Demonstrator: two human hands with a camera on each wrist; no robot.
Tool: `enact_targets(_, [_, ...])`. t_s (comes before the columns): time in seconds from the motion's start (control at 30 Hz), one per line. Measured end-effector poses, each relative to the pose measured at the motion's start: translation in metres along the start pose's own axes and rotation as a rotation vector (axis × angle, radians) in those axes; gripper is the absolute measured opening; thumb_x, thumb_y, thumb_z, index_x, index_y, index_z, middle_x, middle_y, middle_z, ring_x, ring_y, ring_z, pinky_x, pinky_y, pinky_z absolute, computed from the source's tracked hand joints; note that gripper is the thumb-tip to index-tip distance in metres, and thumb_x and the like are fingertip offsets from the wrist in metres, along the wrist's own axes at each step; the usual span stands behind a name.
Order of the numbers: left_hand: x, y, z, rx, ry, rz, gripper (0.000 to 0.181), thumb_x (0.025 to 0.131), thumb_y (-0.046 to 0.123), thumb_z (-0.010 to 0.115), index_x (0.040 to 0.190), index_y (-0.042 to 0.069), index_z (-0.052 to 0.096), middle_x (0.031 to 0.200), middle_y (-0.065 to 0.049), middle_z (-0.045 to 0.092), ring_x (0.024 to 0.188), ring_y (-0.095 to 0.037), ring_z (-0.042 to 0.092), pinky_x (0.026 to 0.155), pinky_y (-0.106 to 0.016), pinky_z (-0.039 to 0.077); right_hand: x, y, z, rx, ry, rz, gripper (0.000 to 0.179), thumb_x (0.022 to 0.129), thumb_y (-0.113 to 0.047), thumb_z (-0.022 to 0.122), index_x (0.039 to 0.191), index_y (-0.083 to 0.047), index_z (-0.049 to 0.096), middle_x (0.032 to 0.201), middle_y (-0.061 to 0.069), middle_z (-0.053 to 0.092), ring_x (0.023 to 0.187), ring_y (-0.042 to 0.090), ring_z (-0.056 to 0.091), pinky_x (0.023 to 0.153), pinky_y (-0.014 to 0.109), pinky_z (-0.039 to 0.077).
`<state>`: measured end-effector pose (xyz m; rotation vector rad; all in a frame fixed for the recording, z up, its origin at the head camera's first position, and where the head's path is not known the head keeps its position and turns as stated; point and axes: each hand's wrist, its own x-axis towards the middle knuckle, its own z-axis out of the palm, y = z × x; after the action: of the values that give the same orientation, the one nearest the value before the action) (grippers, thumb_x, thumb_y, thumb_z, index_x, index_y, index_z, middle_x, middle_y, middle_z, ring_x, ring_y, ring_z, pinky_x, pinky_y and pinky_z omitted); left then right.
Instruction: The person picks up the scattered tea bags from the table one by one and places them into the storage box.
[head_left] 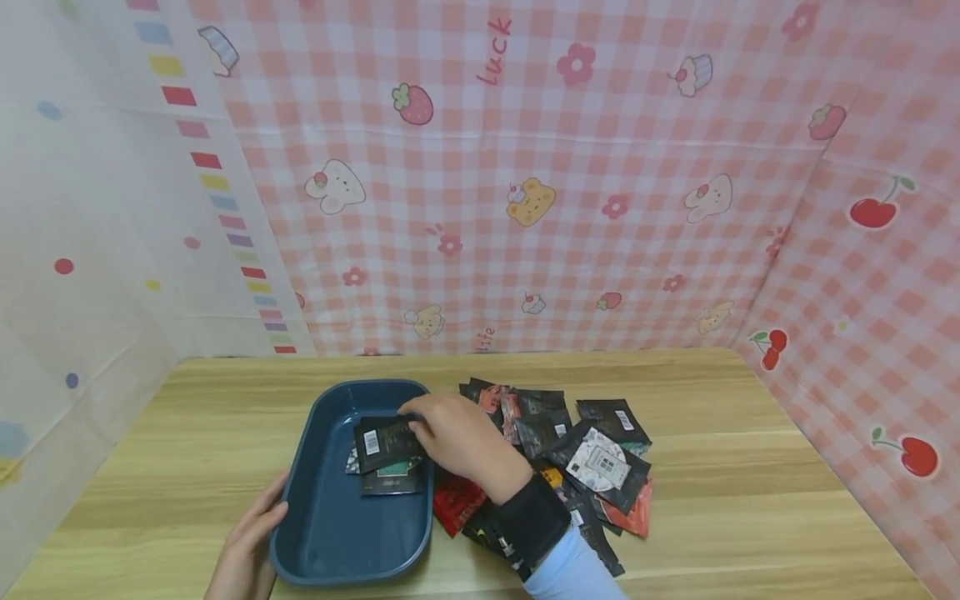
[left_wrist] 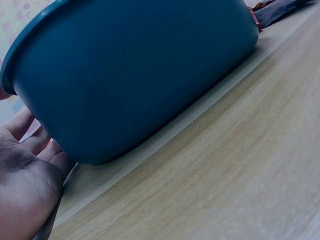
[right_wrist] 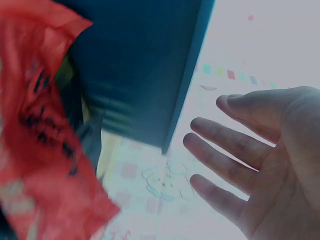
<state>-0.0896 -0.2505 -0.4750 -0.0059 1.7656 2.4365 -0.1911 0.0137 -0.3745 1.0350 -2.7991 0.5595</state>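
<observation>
Two hands, one tray, and many packets. Tray point(head_left: 348, 533): blue, set on the table point(head_left: 720, 450) beside the pile point(head_left: 542, 412), presumably so that the reach between the two is short. Left hand point(head_left: 249, 537): at the tray's left side, fingers resting loosely against the outer wall, not wrapped around it; the likely purpose is to steady the tray against sliding. Right hand point(head_left: 459, 440): held over the tray's right rim, its arm crossing the pile; fingers extended and apart in the right wrist view, with nothing pinched between them. Upper packet point(head_left: 384, 446): black, white barcode label, lying in the far half of the tray, just beyond the right fingertips as seen from the head; whether they touch its edge cannot be told. Lower packet point(head_left: 392, 483): dark with a green panel, partly covered by the upper one; the loose overlap suggests dropping rather than stacking. Pile: mixed black, red and orange, outside the tray, beneath and beyond the right forearm. Red packet point(head_left: 456, 502): just beside the tray's right wall, below the right hand.
</observation>
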Motion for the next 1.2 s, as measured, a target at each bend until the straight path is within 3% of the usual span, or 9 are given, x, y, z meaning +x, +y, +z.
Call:
enact_targets(0.23, [0.0,0.002,0.0,0.007,0.012,-0.008,0.059,0.102,0.022,0.034,0.152,0.007,0.006,0.118,0.036,0.054,0.109,0.01,0.051,0.086,-0.012,0.049,-0.026,0.015,-0.008,-0.015,0.019,0.017,0.034,0.092,-0.023,0.057,0.125,-0.016,0.06,0.127,0.007,0.063,0.104,0.019,0.061,0.085,0.033,0.055])
enact_targets(0.4, [0.001,0.004,0.001,0.028,0.007,-0.017,0.063,0.102,0.023,0.033,0.15,-0.001,-0.001,0.118,0.036,0.052,0.11,0.01,0.051,0.086,-0.011,0.049,-0.043,0.026,-0.014,-0.103,0.042,0.006,0.04,0.09,-0.029,0.059,0.128,-0.015,0.057,0.131,0.009,0.06,0.12,0.023,0.053,0.101,0.041,0.048])
enact_targets(0.53, [0.001,0.004,0.001,0.035,0.001,-0.01,0.064,0.102,0.023,0.032,0.15,-0.002,-0.002,0.119,0.035,0.05,0.11,0.011,0.05,0.087,-0.011,0.049,-0.06,0.033,-0.021,-0.194,0.042,0.002,0.046,0.088,-0.034,0.062,0.129,-0.014,0.056,0.134,0.011,0.058,0.125,0.026,0.049,0.106,0.045,0.044])
enact_targets(0.87, [0.0,0.002,0.001,0.008,0.006,-0.003,0.063,0.102,0.021,0.034,0.15,-0.001,-0.002,0.118,0.036,0.052,0.11,0.011,0.051,0.087,-0.011,0.048,-0.105,0.075,-0.022,-0.321,0.136,0.045,0.057,0.081,-0.049,0.064,0.128,-0.018,0.058,0.129,0.008,0.062,0.12,0.025,0.052,0.1,0.049,0.046])
enact_targets(1.03, [0.0,0.002,0.001,0.005,0.025,-0.02,0.064,0.102,0.022,0.035,0.15,0.0,-0.001,0.116,0.037,0.053,0.109,0.012,0.051,0.086,-0.011,0.048,-0.127,0.098,-0.024,-0.394,0.144,0.1,0.063,0.077,-0.053,0.066,0.128,-0.017,0.058,0.128,0.01,0.062,0.117,0.029,0.054,0.098,0.051,0.047])
enact_targets(1.2, [-0.001,0.001,0.001,-0.021,0.009,0.009,0.06,0.102,0.02,0.035,0.152,0.005,0.004,0.118,0.035,0.055,0.11,0.01,0.051,0.087,-0.011,0.049,-0.148,0.117,-0.025,-0.442,0.15,0.117,0.062,0.076,-0.051,0.067,0.126,-0.015,0.06,0.124,0.014,0.064,0.112,0.031,0.056,0.092,0.053,0.05])
